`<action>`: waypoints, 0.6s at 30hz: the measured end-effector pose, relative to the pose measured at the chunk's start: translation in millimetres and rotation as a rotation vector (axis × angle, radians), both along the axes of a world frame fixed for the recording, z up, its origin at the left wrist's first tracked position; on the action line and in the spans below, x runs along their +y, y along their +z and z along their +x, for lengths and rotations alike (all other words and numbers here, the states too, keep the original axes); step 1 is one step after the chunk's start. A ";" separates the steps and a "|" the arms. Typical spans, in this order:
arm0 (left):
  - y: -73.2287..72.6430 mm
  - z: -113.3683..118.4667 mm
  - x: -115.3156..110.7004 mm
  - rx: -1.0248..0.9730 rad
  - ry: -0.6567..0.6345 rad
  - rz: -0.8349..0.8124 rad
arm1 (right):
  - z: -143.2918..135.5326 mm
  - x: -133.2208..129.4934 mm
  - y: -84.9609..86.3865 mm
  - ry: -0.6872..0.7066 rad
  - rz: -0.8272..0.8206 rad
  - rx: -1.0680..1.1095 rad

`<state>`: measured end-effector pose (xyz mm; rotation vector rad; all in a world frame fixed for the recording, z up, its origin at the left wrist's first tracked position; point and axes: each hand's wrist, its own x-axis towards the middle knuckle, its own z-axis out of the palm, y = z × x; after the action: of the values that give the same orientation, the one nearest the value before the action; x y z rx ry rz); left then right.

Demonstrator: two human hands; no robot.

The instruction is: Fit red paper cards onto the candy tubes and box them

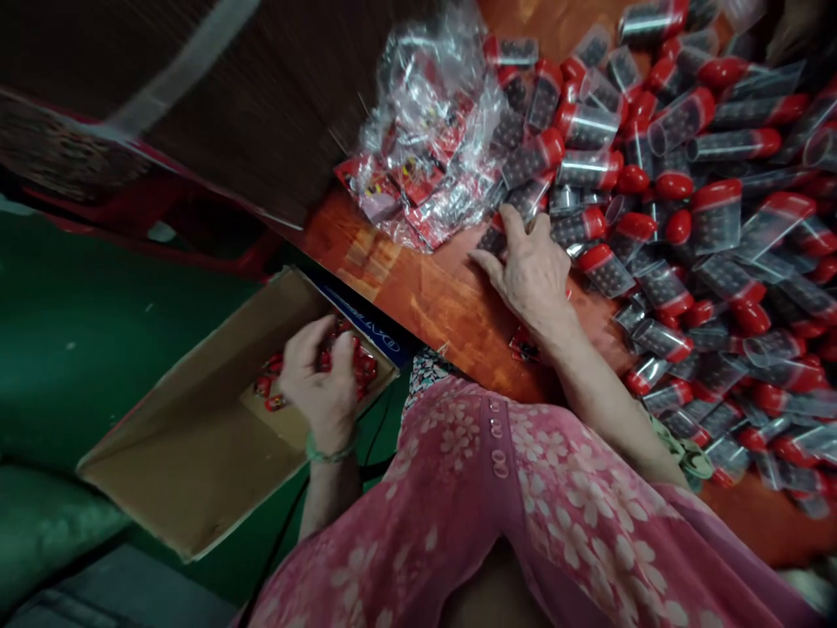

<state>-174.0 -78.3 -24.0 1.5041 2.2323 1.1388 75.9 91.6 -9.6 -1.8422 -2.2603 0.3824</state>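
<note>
My left hand (320, 379) hovers over the opening of a cardboard box (189, 471), its thumb and fingers apart and nothing visible between them. Small red packaged pieces (363, 366) lie inside the box below that hand. On the orange table my right hand (533, 266) has its thumb and index finger spread around the end of a clear tube (492, 240); whether it touches the tube is unclear. Just beyond are clear plastic bags with red printed cards (418, 179). Many clear, dotted containers with red caps (592, 126) are heaped to the right.
The orange tabletop (357, 262) has its near edge beside my lap. A tall dark brown carton (196, 113) with tape stands at the upper left. Small red packets (525, 344) lie under my right forearm. Part of another person's hand (794, 30) shows dimly at the top right.
</note>
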 end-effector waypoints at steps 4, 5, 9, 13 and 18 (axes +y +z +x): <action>12.9 80.8 42.4 -0.113 -0.649 0.141 | -2.9 2.1 -0.7 0.009 -0.038 0.038; 12.3 98.4 49.8 -0.096 -0.815 0.177 | -3.1 2.6 -1.3 -0.001 -0.048 0.041; -2.1 142.9 62.5 0.186 -1.186 0.170 | -3.6 4.3 -11.6 -0.018 -0.016 0.050; -14.6 151.5 61.8 0.406 -1.221 0.129 | -4.8 5.0 -23.9 0.049 0.074 0.171; -22.0 149.6 61.7 0.463 -1.254 0.215 | -6.4 2.9 -15.7 0.083 0.008 0.246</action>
<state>-24.4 -16.6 -46.0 2.7641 0.8285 0.6053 69.5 94.5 -25.2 -1.6023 -2.1701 0.5778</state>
